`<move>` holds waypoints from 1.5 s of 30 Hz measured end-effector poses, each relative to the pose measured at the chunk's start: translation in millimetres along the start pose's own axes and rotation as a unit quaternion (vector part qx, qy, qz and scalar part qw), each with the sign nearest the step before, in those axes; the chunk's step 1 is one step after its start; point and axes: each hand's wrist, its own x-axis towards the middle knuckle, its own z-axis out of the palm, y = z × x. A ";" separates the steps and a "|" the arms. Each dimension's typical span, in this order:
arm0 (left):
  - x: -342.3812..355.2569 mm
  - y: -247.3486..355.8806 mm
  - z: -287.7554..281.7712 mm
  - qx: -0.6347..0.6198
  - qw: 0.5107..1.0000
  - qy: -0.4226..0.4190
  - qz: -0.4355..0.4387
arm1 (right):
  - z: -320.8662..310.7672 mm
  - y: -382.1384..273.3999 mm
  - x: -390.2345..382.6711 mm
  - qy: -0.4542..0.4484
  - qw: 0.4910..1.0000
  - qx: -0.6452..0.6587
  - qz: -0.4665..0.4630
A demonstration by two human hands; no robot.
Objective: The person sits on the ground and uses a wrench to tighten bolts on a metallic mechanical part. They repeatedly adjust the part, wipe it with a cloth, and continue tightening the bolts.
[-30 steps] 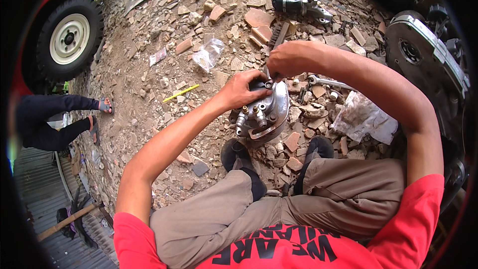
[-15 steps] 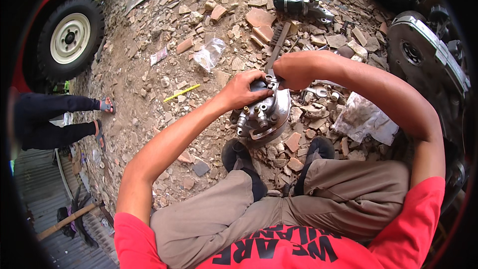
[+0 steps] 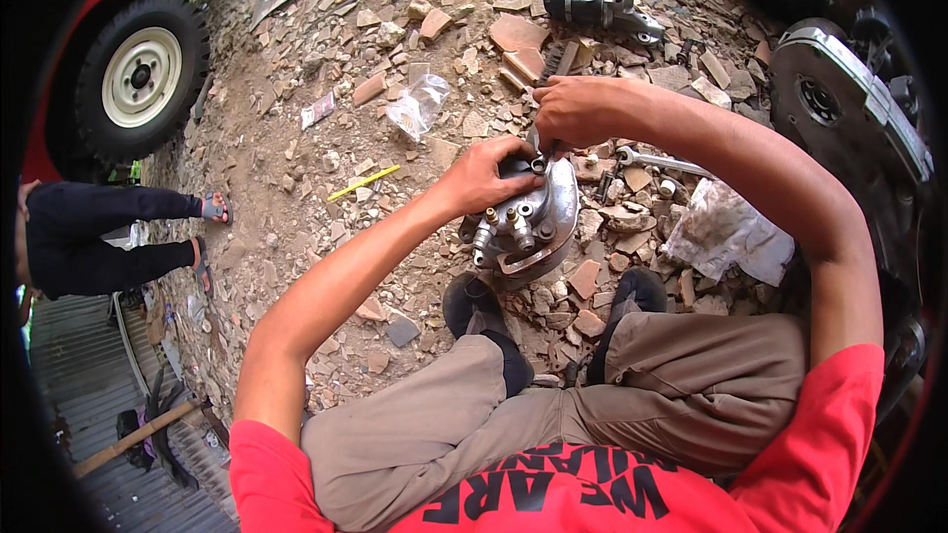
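Standing at the far left, a wheel [image 3: 141, 77] with a cream rim shows beneath red bodywork [image 3: 74, 59]; below it are a bystander's dark-clad legs [image 3: 128, 201]. A yellow strip [image 3: 363, 183] and some clear plastic [image 3: 418, 111] lie on the rubble nearer the middle. Next comes the left hand [image 3: 489, 173], thumb apart from the fingers and clamped over the top of the metal part [image 3: 523, 222]; the grip seems meant to keep it from rocking or turning. The part sits on the rubble just ahead of the person's shoes [image 3: 474, 304], a spot probably chosen because both arms reach it easily. At its far side is the right hand [image 3: 573, 116], fingers together in a fist around what looks like a slim metal tool [image 3: 534, 138]; whether the tip touches the part, I cannot tell. Beyond that hand lie a brush [image 3: 559, 57] and a black cylinder [image 3: 578, 6]. A spanner [image 3: 664, 162] rests to the right, perhaps for easy reach, near a white bag [image 3: 736, 230]. An engine [image 3: 839, 89] fills the right edge.
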 end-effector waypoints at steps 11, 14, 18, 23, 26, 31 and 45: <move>-0.4 1.3 -1.7 -0.006 1.000 0.002 -0.009 | 5.1 -14.2 4.4 0.067 0.985 -0.157 0.014; -0.2 -0.2 -0.6 -0.009 1.000 0.001 -0.006 | 5.1 -14.5 7.1 0.067 0.985 -0.156 0.016; -0.2 -4.6 -1.0 0.010 1.000 -0.005 -0.021 | 3.3 -13.3 7.4 0.080 0.976 -0.198 -0.034; -1.8 -4.6 0.2 -0.017 1.000 0.001 -0.006 | -8.6 -22.3 0.5 -0.042 0.998 -0.030 0.026; 0.2 2.8 -2.5 -0.012 1.000 -0.007 0.002 | -11.7 -33.0 -3.3 -0.123 0.983 0.123 0.052; -6.1 3.6 2.0 -0.010 1.000 -0.004 -0.010 | -20.1 -48.1 -14.7 -0.136 0.953 0.218 0.159; 1.4 -3.7 -0.8 -0.008 1.000 -0.010 -0.001 | 9.9 -8.9 -8.4 0.085 0.994 -0.062 -0.012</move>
